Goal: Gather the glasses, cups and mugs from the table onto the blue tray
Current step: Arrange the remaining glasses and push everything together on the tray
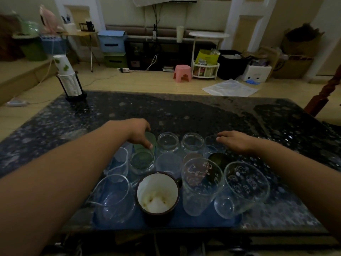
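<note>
From the head camera, the left hand [138, 134] pinched a green cup [147, 140] at the far left of the blue tray [184, 221], while the right hand [235, 141], fingers spread flat, rested over a glass [212, 146] just beneath it.

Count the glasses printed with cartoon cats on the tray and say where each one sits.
2. One printed glass stands front-centre on the blue tray, right of the white-lined mug. The other printed glass is at the front right corner. Prints on glasses behind may be hidden.
</note>
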